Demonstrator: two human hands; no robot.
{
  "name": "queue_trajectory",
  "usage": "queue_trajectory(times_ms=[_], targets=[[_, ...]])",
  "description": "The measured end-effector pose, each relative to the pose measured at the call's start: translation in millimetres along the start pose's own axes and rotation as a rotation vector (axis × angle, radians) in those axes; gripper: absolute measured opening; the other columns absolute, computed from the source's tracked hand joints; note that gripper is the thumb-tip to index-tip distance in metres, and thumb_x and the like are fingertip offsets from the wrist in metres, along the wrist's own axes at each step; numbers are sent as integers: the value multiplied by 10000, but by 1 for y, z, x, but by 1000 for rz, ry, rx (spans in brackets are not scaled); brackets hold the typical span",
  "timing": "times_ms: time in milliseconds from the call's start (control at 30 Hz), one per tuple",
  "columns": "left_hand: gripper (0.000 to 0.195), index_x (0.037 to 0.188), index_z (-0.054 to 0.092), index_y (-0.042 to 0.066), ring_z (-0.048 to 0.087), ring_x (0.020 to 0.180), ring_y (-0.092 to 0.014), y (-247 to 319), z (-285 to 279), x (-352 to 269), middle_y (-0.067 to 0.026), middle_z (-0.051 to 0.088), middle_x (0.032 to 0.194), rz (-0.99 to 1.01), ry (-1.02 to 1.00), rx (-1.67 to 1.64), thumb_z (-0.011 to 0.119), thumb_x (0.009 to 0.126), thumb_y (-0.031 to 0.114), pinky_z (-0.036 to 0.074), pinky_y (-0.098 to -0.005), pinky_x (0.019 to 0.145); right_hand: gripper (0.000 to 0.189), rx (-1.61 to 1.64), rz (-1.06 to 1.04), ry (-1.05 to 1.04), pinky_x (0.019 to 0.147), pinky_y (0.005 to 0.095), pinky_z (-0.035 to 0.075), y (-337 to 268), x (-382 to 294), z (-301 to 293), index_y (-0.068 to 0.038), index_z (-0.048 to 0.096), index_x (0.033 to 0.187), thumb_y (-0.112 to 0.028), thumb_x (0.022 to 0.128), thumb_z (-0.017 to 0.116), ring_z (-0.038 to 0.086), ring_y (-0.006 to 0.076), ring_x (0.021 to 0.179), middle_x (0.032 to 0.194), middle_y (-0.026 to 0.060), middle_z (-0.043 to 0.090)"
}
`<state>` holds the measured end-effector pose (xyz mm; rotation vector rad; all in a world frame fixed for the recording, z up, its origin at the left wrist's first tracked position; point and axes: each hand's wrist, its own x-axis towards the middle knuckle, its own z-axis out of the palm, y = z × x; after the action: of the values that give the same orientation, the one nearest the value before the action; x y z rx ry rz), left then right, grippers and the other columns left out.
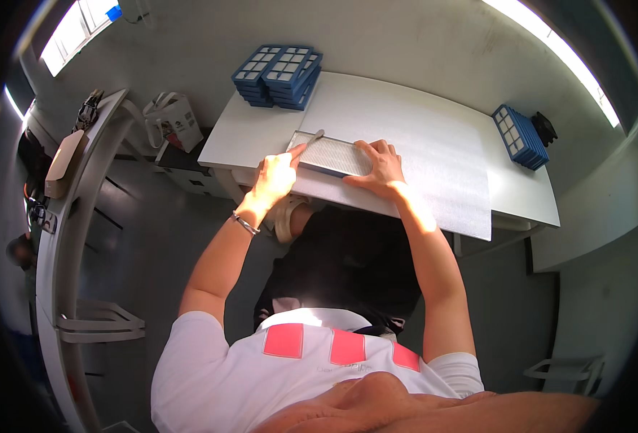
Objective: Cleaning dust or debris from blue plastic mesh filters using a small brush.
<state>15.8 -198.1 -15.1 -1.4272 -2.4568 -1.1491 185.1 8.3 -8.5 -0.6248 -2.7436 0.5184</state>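
A pleated air filter panel (334, 155), white with a blue frame, lies near the front edge of the white table, its pleats facing up. My left hand (277, 174) is at the panel's left end, shut on a small tool (317, 135) with a pale, flattened tip; its exact kind is unclear. The tool's tip lies over the panel's far edge. At the right end, my right hand (378, 168) grips the panel, its thumb along the near side and its fingers on the far side.
Stacked blue-framed filters (275, 78) stand at the table's back left. A row of similar filters (519, 138) stands at the right, beside a black object (544, 129). A grey-white sheet (438, 162) covers the tabletop's middle. Left of the table are a tote bag (175, 122) and another bench (54, 260).
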Motion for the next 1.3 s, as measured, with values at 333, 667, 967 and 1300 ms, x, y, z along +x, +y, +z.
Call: queue_trajectory(times_ms=[333, 667, 967, 1300], targets=[[357, 1316, 646, 173, 676, 801, -376, 34, -35, -6, -199, 704, 908, -82, -235, 146, 537, 977, 165, 537, -403, 773, 857, 20, 31, 34, 1110, 455, 356, -6, 0, -8, -208, 562, 1383, -498, 621, 825, 445, 298, 1285, 1296, 118, 524], [330, 1284, 667, 159, 686, 854, -378, 35, -36, -10, -214, 706, 984, -144, -283, 55, 546, 977, 165, 541, -399, 804, 853, -8, 50, 37, 1112, 442, 345, -5, -2, -2, -214, 567, 1369, -533, 621, 825, 440, 276, 1299, 1291, 105, 534], [317, 1247, 672, 66, 678, 733, -324, 17, -47, -50, -163, 729, 949, 152, -111, 170, 604, 938, 93, 557, -381, 710, 854, -15, 44, 23, 1126, 455, 371, -5, -1, -3, -218, 551, 1388, -501, 629, 818, 419, 306, 1307, 1301, 113, 511], [273, 1184, 661, -22, 680, 768, -320, -16, -52, -24, -171, 709, 995, 463, -88, 127, 618, 930, 70, 548, -379, 703, 907, -3, 45, 22, 1135, 443, 334, -6, -2, -4, -221, 521, 1422, -509, 616, 820, 411, 281, 1331, 1346, 108, 507]])
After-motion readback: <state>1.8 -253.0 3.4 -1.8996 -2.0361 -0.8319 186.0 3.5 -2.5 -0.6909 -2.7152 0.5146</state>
